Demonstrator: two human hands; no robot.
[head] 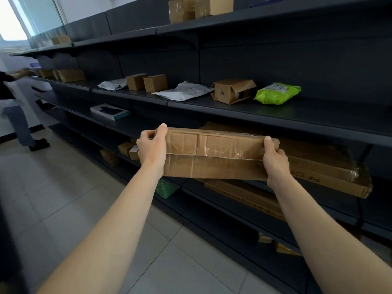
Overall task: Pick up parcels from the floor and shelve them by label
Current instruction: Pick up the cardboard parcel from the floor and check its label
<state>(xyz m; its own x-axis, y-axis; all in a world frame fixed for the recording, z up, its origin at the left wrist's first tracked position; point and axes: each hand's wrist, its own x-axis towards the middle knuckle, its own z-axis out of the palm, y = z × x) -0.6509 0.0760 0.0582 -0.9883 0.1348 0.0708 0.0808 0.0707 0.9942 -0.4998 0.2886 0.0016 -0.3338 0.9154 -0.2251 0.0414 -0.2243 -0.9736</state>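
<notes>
I hold a long taped cardboard parcel [214,154] level in front of the dark shelving unit [275,115], at the height of its third shelf. My left hand [151,148] grips the parcel's left end, thumb on top. My right hand [275,161] grips its right end. Behind the parcel, on that shelf, lie long flat cardboard boxes [331,175], one marked "X-6". The parcel's label is not visible.
The shelf above carries small brown boxes [154,82], white mailer bags [184,92], an open carton [232,91] and a green packet [276,93]. A dark flat box [110,111] sits further left. A person [17,115] stands at the far left on the tiled floor [63,187].
</notes>
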